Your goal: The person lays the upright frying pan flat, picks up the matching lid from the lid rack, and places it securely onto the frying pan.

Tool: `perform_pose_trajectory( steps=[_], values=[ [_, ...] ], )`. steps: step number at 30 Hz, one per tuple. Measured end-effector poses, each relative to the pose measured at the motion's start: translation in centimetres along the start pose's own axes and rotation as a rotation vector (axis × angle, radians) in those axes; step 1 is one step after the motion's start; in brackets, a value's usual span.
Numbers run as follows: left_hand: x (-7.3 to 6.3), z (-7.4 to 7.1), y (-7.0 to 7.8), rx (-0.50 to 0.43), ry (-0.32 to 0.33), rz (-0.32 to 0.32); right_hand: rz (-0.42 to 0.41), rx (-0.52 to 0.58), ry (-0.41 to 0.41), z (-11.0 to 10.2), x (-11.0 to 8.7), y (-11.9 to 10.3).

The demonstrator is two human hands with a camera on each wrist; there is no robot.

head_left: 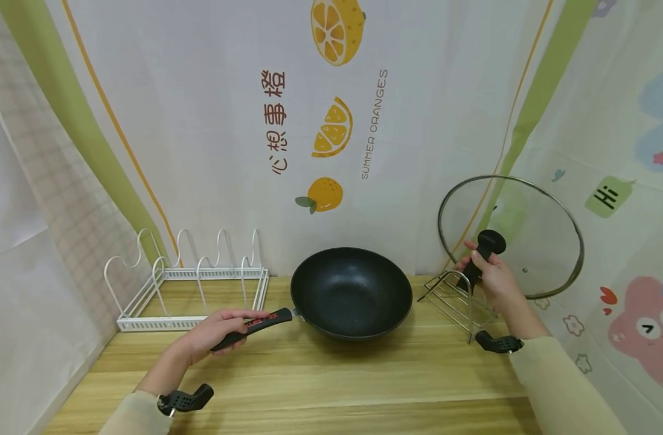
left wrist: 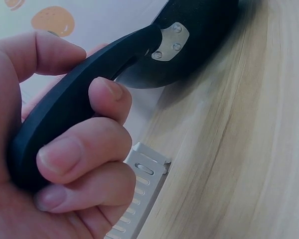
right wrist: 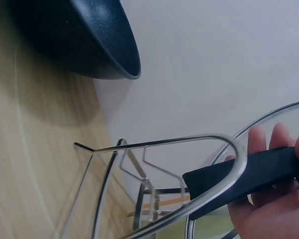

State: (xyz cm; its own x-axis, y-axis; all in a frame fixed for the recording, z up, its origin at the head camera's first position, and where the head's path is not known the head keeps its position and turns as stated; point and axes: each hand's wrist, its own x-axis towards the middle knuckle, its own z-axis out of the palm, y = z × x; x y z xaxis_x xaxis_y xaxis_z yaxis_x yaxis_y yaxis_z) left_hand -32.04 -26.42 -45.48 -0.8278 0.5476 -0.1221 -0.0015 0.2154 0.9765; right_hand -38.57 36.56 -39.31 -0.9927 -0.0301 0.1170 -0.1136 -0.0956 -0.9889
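A black wok (head_left: 350, 296) is at the middle of the wooden table, its inside facing up and towards me; I cannot tell whether its base touches the wood. My left hand (head_left: 217, 333) grips the black wok handle (left wrist: 89, 74), fingers curled round it in the left wrist view. On the right, my right hand (head_left: 497, 281) holds a glass lid (head_left: 551, 241) by its black handle (right wrist: 249, 177). The lid stands nearly upright, with a metal rim. Just in front is a wire rack (head_left: 451, 311), whose front loop crosses the lid handle in the right wrist view.
A white rack (head_left: 147, 325) with several curved dividers stands at the back left, just beyond my left hand. Behind the table hangs a white cloth (head_left: 217, 151) printed with oranges. Another patterned cloth (head_left: 636, 241) hangs close on the right.
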Motion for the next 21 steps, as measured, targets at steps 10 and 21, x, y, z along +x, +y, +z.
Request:
perform_pose_trajectory(
  steps=[10, 21],
  values=[
    [-0.1, 0.1, 0.0, -0.001, 0.002, -0.015, -0.054, 0.039, 0.015, 0.4, -0.4, -1.9],
    [0.0, 0.0, 0.0, 0.015, 0.012, -0.01, -0.126, 0.015, -0.012, 0.9, -0.8, -4.5]
  ],
)
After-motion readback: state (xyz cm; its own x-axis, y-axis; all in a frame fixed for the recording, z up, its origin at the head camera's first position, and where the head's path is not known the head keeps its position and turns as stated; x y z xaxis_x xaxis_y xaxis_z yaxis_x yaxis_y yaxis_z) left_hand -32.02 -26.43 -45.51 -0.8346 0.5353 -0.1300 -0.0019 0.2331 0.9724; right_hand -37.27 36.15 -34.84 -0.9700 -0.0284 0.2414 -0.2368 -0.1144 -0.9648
